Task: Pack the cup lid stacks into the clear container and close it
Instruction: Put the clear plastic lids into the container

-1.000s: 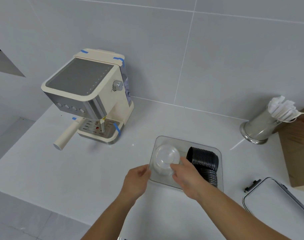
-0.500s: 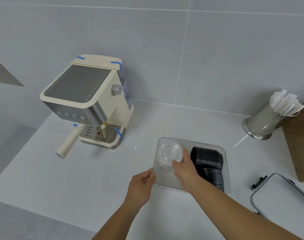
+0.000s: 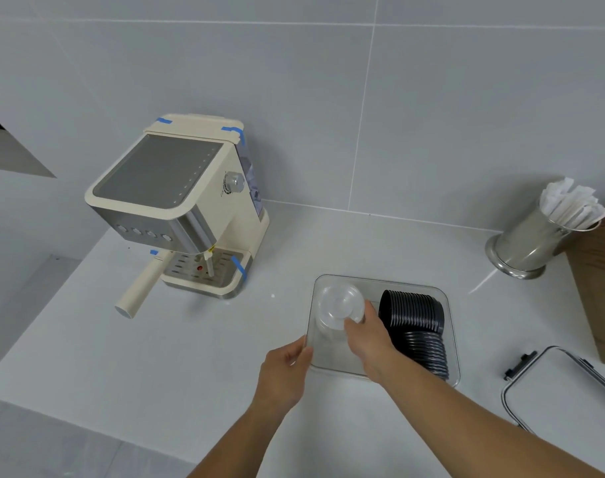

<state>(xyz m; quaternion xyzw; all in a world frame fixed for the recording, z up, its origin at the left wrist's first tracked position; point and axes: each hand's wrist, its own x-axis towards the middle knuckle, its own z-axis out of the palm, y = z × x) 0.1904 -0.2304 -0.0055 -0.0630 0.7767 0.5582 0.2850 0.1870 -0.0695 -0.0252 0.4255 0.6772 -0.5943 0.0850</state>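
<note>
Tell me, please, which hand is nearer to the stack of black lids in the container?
The right hand: it is inside the clear container, right beside the black lids, holding the clear lids. The left hand grips the container's far-side edge.
</note>
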